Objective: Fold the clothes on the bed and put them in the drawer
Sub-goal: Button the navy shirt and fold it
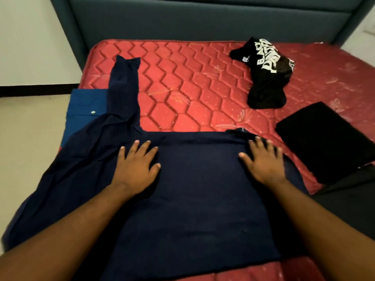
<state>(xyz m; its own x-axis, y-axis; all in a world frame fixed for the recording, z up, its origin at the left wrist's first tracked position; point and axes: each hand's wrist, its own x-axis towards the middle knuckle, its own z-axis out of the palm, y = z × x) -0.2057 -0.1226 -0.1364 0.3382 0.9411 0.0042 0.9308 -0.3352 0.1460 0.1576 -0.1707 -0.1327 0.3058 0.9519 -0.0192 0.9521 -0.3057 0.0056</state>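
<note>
Looking down over the bed [182, 82], we take the navy shirt [192, 199] as our landmark: it lies spread flat on the near part of the red quilted mattress, its far folded edge running straight across just beyond our fingertips, its near hem stopping short of the mattress's near edge. One sleeve [123, 88] stretches away from the shirt's left shoulder toward the headboard [203, 19], and the left side of the shirt droops over the mattress's left edge above the pale floor [30, 138]. A blue garment [85, 110] lies partly under the shirt at that same left edge. Beyond the shirt's far edge the mattress is open red quilting up to the headboard. To the far right of the shirt sits a crumpled black printed T-shirt [265, 74], and just right of the shirt a folded black garment [324, 140] lies flat, apart from it. Our left hand [138, 165] rests palm down on the shirt near its left shoulder, fingers spread and straight, gripping nothing. Our right hand [263, 159] presses flat near the collar end, fingers likewise extended, slightly blurred.
</note>
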